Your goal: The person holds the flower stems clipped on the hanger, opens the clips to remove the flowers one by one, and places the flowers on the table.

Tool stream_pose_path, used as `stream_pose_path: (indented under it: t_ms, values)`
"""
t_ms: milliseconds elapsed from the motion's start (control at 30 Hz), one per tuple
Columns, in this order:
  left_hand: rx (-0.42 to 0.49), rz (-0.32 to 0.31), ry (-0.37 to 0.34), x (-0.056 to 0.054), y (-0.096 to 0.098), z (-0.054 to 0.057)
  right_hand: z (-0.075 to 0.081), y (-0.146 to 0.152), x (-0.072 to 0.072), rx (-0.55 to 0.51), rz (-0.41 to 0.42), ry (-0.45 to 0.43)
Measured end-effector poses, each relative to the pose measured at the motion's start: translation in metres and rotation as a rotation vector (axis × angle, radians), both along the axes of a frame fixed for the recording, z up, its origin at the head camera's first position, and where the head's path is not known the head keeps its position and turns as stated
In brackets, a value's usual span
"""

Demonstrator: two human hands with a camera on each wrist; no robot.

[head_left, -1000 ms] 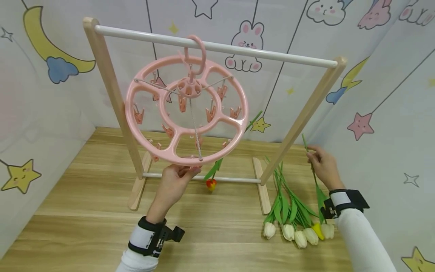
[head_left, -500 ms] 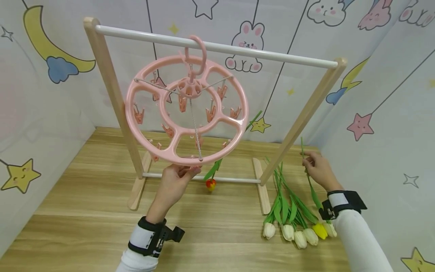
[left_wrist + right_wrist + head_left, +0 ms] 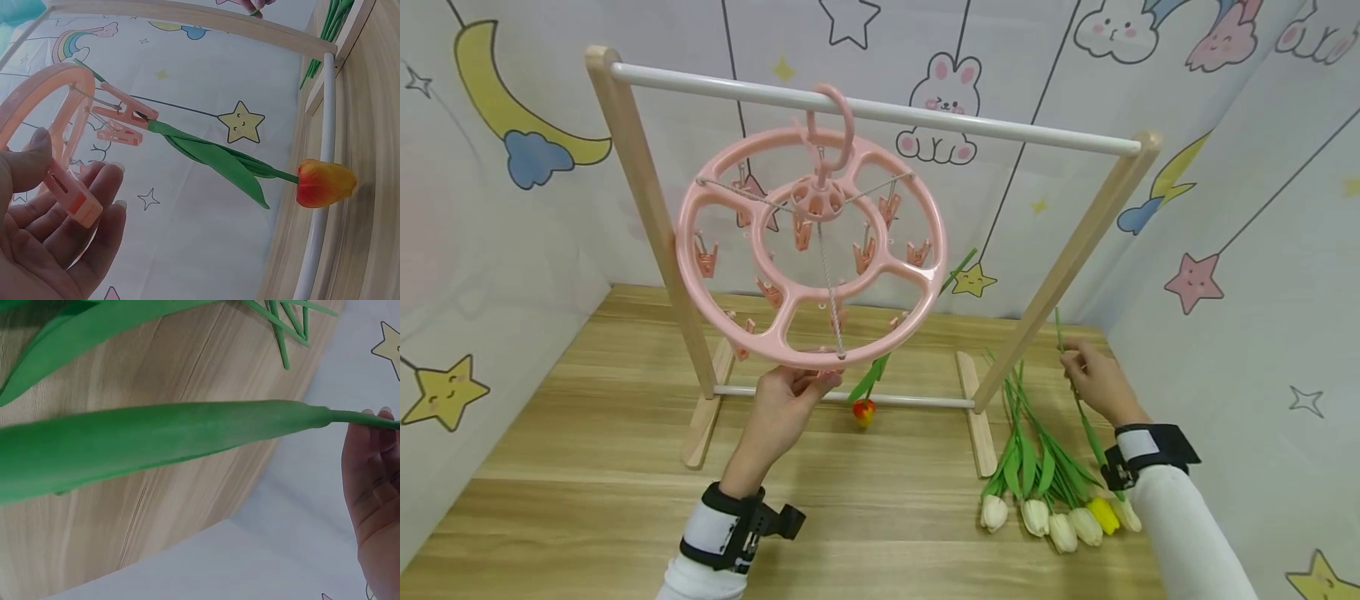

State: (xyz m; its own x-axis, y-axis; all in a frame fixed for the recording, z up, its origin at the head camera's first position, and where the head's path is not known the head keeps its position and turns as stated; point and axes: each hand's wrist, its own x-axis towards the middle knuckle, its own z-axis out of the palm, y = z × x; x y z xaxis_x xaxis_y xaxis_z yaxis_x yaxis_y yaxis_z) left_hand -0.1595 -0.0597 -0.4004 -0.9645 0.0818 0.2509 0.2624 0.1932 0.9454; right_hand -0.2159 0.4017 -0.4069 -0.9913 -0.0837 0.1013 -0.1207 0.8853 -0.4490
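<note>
My left hand (image 3: 786,408) is at the front rim of a round pink clip hanger (image 3: 767,340). Its thumb and fingers pinch a pink clothespin (image 3: 76,199), seen best in the left wrist view. Farther along the hanger, another clothespin (image 3: 129,107) grips the stem of a red-and-yellow tulip (image 3: 325,182), which hangs flower down. Off to the right, my right hand (image 3: 1101,382) pinches a tulip's green stem (image 3: 1060,331) near its bare end. That tulip's long leaf (image 3: 206,434) fills the right wrist view; the wrist partly hides its lower part in the head view.
The hanger hooks over the white top bar (image 3: 940,118) of a wooden rack (image 3: 1067,267). Several white tulips (image 3: 1036,517) and a yellow tulip (image 3: 1103,515) lie on the wooden table (image 3: 880,533) right of the rack. Patterned walls stand behind and at both sides.
My right hand has shifted slightly left and down with the stem, and the flower heads near its wrist have moved a little. The left hand keeps its place at the hanger.
</note>
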Motion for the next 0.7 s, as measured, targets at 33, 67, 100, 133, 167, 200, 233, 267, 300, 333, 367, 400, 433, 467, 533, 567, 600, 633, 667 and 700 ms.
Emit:
stream_pose_path:
  t_ms: [33, 67, 100, 133, 167, 200, 233, 267, 300, 333, 367, 400, 433, 467, 533, 567, 600, 633, 667, 700]
  values:
    - [0.000, -0.001, -0.001, 0.000, 0.000, 0.000, 0.000, -0.001, 0.000, 0.015, -0.006, -0.003]
    - [0.001, -0.002, 0.001, 0.000, 0.000, 0.000, 0.001, -0.001, -0.001, 0.031, -0.012, -0.007]
    - [0.003, -0.003, 0.002, 0.000, -0.001, 0.000, 0.001, -0.002, -0.001, 0.044, -0.018, -0.015]
    - [0.006, -0.006, 0.006, 0.000, -0.001, 0.000, 0.002, -0.002, -0.001, 0.054, -0.024, -0.030]
    - [0.008, -0.009, 0.014, 0.001, -0.001, 0.000, 0.002, -0.003, -0.002, 0.060, -0.024, -0.046]
    - [0.009, -0.008, 0.019, 0.001, -0.001, 0.000, 0.002, -0.003, -0.002, 0.056, -0.018, -0.070]
    - [0.011, -0.010, 0.027, 0.001, -0.001, 0.001, 0.001, -0.003, -0.003, 0.053, -0.012, -0.098]
    - [0.013, -0.012, 0.033, 0.001, -0.002, 0.001, 0.001, -0.004, -0.003, 0.049, -0.004, -0.122]
    - [0.017, -0.014, 0.035, 0.001, -0.002, 0.001, 0.000, -0.004, -0.004, 0.042, 0.008, -0.144]
    - [0.019, -0.016, 0.040, 0.001, -0.002, 0.001, -0.001, -0.004, -0.004, 0.034, 0.020, -0.162]
    - [0.019, -0.017, 0.044, 0.001, -0.002, 0.002, -0.003, -0.004, -0.004, 0.021, 0.033, -0.176]
    - [0.020, -0.017, 0.042, 0.000, -0.002, 0.001, -0.004, -0.004, -0.004, 0.016, 0.042, -0.184]
    - [0.020, -0.018, 0.044, 0.001, -0.002, 0.002, -0.006, -0.004, -0.004, 0.014, 0.046, -0.186]
    - [0.019, -0.018, 0.042, 0.001, -0.002, 0.002, -0.007, -0.004, -0.004, 0.007, 0.051, -0.189]
    - [0.015, -0.016, 0.045, 0.001, -0.003, 0.002, -0.010, -0.005, -0.003, -0.006, 0.063, -0.188]
    - [0.016, -0.015, 0.043, 0.001, -0.003, 0.001, -0.011, -0.005, -0.003, -0.010, 0.066, -0.189]
    - [0.015, -0.015, 0.041, 0.001, -0.003, 0.001, -0.012, -0.006, -0.003, -0.013, 0.071, -0.187]
    - [0.014, -0.015, 0.041, 0.001, -0.004, 0.001, -0.013, -0.006, -0.003, -0.019, 0.076, -0.191]
    - [0.015, -0.015, 0.038, 0.001, -0.004, 0.001, -0.014, -0.007, -0.002, -0.025, 0.084, -0.192]
    - [0.016, -0.015, 0.037, 0.001, -0.005, 0.001, -0.015, -0.007, -0.002, -0.030, 0.086, -0.193]
